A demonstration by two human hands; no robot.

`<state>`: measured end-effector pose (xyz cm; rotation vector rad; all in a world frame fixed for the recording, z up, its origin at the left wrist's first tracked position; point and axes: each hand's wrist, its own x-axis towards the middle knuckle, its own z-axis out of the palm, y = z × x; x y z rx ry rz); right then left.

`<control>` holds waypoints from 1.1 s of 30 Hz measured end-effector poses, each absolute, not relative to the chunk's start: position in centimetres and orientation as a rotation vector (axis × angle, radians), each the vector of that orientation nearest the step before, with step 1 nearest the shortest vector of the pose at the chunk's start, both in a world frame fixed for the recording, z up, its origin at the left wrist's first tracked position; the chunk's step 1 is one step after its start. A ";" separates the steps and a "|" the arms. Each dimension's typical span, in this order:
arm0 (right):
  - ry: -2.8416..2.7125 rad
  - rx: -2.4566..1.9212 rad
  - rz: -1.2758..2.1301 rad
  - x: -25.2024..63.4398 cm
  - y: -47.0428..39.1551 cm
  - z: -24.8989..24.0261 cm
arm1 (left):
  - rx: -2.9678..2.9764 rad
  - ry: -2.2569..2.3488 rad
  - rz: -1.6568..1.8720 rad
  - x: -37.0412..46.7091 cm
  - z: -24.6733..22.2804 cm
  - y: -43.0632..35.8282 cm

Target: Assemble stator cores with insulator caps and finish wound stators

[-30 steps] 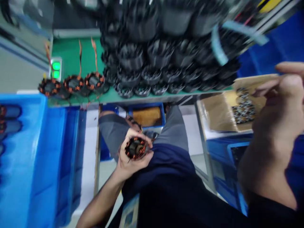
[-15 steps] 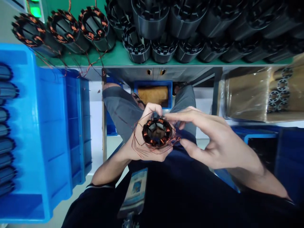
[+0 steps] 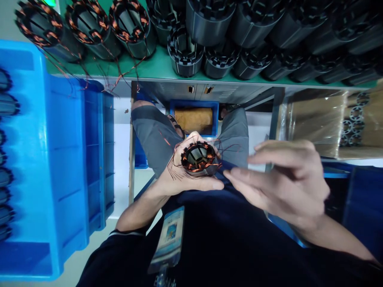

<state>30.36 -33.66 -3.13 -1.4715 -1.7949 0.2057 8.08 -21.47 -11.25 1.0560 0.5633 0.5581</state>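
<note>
My left hand [image 3: 167,179] is wrapped around a motor stator [image 3: 200,170], a dark slotted cylinder with copper windings [image 3: 206,164] around its upper rim. The stator's open end faces up toward me. Thin loose copper wires [image 3: 176,169] fan out over the hand, and more stick out on the right. To the right of the stator, apart from it, is my right hand [image 3: 284,183], its fingers partly stretched and somewhat blurred. Its thumb and a fingertip lie close together, but I see nothing held in it.
On the green bench [image 3: 163,65] stand three wound stators [image 3: 131,30] with trailing wires, beside rows of dark stators [image 3: 209,24]. A blue crate [image 3: 68,159] holding stators is at the left. A cardboard box [image 3: 317,123] with rings stands right; a blue bin [image 3: 217,117] lies under the bench.
My right hand has drawn back to the right from the stator. The stator has tilted and shifted up slightly in my left hand, whose thumb now extends along its near side. The view has shifted slightly.
</note>
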 end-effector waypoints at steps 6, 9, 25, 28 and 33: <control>-2.005 -1.402 0.201 30.8 -33.5 -4.2 | 1.017 0.434 0.483 8.9 -11.1 -21.7; -2.080 -1.311 0.203 31.8 -32.3 -4.7 | 0.857 0.456 0.384 9.4 -10.2 -21.9; -2.162 -1.271 0.243 34.1 -31.0 -4.8 | 0.786 0.610 0.461 10.6 -10.0 -23.1; -2.152 -1.311 0.286 34.2 -31.0 -4.7 | 0.790 0.558 0.430 10.5 -10.0 -22.8; -2.074 -1.330 0.369 33.6 -31.2 -5.4 | 0.582 0.513 0.201 10.4 -10.1 -23.5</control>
